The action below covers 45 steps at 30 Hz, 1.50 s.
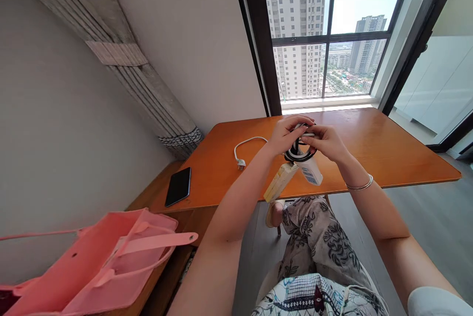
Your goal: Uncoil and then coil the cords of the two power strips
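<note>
Above the table's front edge, both my hands close around a coiled bundle of black and white cable (295,152). My left hand (290,133) grips the top of the loops from the left. Fingers of my right hand (325,141) pinch the bundle from the other side, close to the left fingertips. Below the coil hang a yellowed, block-shaped piece (281,182) and a white block with a printed label (310,172); their exact kind is unclear. A white cord (251,140) with a plug (241,163) lies on the table, left of my left wrist.
On the left of the wooden table (399,158) lies a dark-screened phone or tablet (178,187). An open pink bag (111,262) stands at lower left. A window (328,38) rises behind the table, and a tied curtain (148,89) hangs left.
</note>
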Available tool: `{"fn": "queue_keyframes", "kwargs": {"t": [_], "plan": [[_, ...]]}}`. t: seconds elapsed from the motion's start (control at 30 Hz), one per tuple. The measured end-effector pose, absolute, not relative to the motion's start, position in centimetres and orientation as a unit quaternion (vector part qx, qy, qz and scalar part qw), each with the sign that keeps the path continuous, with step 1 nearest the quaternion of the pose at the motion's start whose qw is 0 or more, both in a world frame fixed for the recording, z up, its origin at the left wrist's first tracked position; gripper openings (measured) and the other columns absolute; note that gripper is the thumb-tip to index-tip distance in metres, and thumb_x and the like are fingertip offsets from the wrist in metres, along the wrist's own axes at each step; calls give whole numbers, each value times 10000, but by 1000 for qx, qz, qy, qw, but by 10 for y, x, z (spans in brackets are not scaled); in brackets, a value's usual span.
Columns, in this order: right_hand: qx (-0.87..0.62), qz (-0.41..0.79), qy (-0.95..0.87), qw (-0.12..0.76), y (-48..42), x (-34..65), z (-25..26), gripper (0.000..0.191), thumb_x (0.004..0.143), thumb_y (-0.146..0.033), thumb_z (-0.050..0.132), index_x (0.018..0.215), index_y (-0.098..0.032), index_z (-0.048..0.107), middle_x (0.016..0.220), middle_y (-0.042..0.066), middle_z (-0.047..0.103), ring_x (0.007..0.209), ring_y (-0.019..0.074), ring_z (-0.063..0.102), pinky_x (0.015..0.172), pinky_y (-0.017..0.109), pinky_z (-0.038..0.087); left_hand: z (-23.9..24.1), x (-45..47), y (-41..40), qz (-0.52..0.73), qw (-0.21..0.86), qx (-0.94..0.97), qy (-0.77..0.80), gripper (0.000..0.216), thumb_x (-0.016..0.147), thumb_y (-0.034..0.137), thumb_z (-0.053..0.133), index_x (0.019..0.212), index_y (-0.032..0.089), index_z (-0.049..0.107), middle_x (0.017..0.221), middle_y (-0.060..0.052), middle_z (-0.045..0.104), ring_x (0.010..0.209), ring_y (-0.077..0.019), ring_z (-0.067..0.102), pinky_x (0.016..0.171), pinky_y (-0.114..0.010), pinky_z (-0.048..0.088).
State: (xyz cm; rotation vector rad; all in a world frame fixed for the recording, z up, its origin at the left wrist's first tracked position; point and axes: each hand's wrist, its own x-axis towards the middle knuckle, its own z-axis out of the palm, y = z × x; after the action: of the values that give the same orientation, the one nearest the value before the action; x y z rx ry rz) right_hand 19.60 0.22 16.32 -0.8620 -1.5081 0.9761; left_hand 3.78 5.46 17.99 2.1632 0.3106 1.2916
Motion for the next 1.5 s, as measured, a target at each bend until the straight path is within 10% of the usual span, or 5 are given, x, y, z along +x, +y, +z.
{"fn": "queue_keyframes", "kwargs": {"t": [0.67, 1.13, 1.5], "plan": [[-367, 270, -488, 744, -29, 168, 144, 275, 807, -488, 701, 908, -232, 696, 607, -30, 620, 429, 115, 515, 449, 270, 458, 183, 39, 35, 511, 381, 759, 131, 360, 831, 542, 699, 961, 209, 748, 1097, -87, 743, 1059, -239, 688, 928, -375, 556], [-442, -17, -697, 564, -24, 205, 196, 217, 900, -417, 636, 887, -239, 759, 796, 36, 711, 716, 168, 611, 677, 292, 458, 165, 37, 33, 462, 454, 748, 148, 687, 647, 518, 874, 1200, 221, 594, 1167, -74, 686, 1105, -261, 681, 967, -400, 562], [-360, 148, -793, 469, 3, 223, 248, 240, 709, -461, 781, 649, -232, 741, 625, 1, 657, 667, 168, 598, 599, 283, 429, 181, 45, 17, 328, 488, 798, 130, 583, 702, 396, 862, 1190, 159, 648, 1056, -120, 751, 976, -254, 726, 915, -405, 586]]}}
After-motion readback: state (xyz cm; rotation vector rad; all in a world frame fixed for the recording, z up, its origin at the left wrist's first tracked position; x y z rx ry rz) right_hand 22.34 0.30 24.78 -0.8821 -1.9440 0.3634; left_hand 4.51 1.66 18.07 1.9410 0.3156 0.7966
